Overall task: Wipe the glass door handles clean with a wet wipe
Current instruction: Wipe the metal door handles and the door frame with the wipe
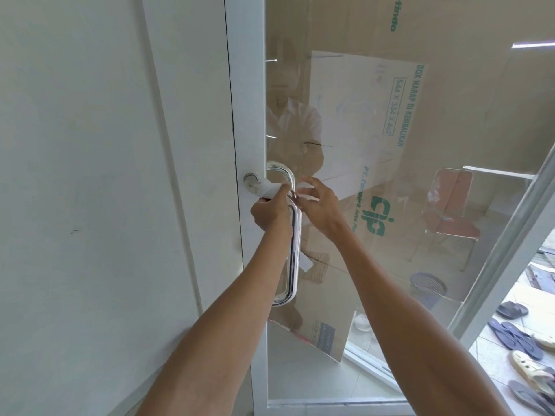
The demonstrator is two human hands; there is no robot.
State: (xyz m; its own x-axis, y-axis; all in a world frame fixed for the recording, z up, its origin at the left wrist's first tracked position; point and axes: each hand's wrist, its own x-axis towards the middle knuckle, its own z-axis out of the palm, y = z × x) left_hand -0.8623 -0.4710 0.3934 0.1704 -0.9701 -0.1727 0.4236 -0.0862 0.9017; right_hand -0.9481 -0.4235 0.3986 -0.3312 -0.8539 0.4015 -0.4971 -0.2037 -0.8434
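One wipe, pinched between left hand, right hand

The pale tiled floor runs on past the glass door. Behind the door's glass, a blue plastic basket and a red-seated chair stand on it, with cardboard boxes resting nearer the door. Right of the door, dark blue flip-flops and cream sandals lie scattered on the tiles.
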